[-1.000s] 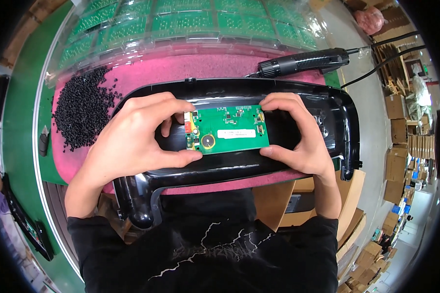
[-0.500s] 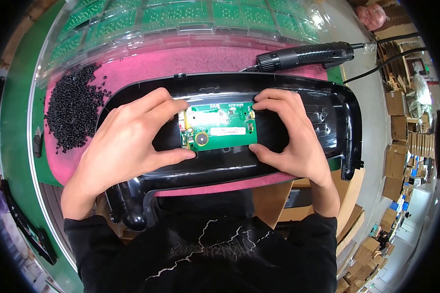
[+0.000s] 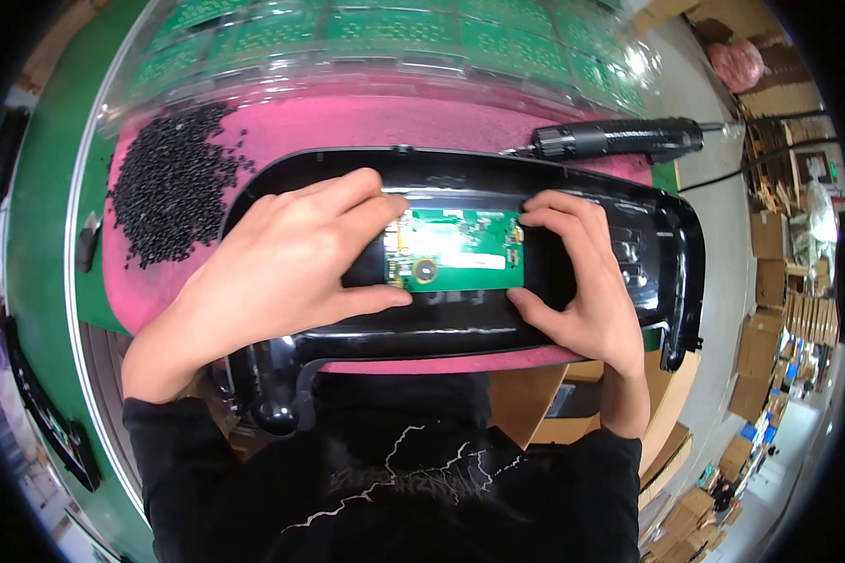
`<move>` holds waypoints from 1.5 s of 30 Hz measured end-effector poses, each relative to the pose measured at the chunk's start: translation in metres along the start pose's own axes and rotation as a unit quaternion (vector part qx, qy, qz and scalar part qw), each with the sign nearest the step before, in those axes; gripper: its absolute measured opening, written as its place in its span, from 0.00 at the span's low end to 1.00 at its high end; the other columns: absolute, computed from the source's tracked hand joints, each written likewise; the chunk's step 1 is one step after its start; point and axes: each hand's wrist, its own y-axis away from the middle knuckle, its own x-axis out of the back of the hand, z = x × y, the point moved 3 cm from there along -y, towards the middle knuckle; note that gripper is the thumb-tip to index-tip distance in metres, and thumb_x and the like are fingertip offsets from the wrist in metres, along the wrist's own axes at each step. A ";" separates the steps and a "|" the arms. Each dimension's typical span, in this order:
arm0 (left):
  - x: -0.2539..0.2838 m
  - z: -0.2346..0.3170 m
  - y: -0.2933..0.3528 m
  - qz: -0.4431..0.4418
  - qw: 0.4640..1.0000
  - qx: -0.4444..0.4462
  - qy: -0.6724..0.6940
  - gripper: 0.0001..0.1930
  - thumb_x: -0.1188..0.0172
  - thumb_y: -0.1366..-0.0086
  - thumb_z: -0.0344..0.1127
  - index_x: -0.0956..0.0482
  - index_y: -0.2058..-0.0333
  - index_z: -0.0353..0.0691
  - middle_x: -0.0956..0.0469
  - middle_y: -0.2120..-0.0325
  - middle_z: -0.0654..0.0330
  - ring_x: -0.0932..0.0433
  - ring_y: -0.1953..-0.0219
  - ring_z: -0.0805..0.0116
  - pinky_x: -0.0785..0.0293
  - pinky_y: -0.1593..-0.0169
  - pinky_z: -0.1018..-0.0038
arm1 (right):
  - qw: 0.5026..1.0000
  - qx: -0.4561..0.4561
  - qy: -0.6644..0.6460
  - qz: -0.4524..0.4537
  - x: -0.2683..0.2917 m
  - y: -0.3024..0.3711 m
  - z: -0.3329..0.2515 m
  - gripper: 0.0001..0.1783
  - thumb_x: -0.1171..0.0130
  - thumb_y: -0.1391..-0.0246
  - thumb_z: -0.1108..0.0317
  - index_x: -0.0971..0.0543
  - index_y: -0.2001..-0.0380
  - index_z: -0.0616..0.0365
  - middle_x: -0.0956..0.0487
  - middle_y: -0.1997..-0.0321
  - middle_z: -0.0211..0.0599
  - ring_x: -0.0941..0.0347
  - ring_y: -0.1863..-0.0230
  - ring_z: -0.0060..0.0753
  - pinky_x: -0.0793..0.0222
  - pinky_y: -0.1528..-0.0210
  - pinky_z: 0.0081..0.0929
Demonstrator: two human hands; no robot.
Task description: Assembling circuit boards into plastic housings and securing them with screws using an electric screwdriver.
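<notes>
Head view, green circuit board between left hand, right hand

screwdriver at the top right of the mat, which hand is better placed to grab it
Right, probably. The black electric screwdriver lies just beyond the right hand, on that side of the black housing. The left hand sits at the green circuit board's far end and could keep it pinned.

1 green circuit board, 1 black housing, 1 electric screwdriver, 1 heap of black screws (uncountable), 2 hands.
</notes>
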 end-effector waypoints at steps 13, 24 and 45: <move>0.038 -0.030 0.010 0.173 0.983 0.060 0.003 0.17 0.32 0.43 0.38 0.21 0.60 0.33 0.20 0.74 0.52 0.19 0.71 0.56 0.23 0.66 0.66 | 0.958 -0.136 0.050 0.247 0.069 0.018 0.026 0.27 0.42 0.42 0.69 0.32 0.40 0.59 0.28 0.42 0.38 0.33 0.42 0.37 0.42 0.38 0.32; 0.050 -0.083 0.027 0.148 0.979 0.078 -0.115 0.18 0.31 0.55 0.25 0.20 0.62 0.33 0.21 0.63 0.52 0.22 0.57 0.51 0.26 0.52 0.63 | 0.946 -0.123 -0.142 0.264 0.095 -0.040 0.066 0.27 0.40 0.43 0.77 0.33 0.40 0.56 0.33 0.40 0.42 0.26 0.46 0.33 0.26 0.49 0.23; 0.041 -0.027 0.010 0.197 0.951 0.030 0.235 0.05 0.37 0.46 0.25 0.21 0.69 0.31 0.21 0.74 0.64 0.24 0.72 0.80 0.26 0.65 0.81 | 0.667 0.190 -0.667 0.273 0.063 -0.067 -0.058 0.22 0.46 0.43 0.51 0.33 0.57 0.59 0.34 0.66 0.31 0.38 0.78 0.22 0.37 0.67 0.27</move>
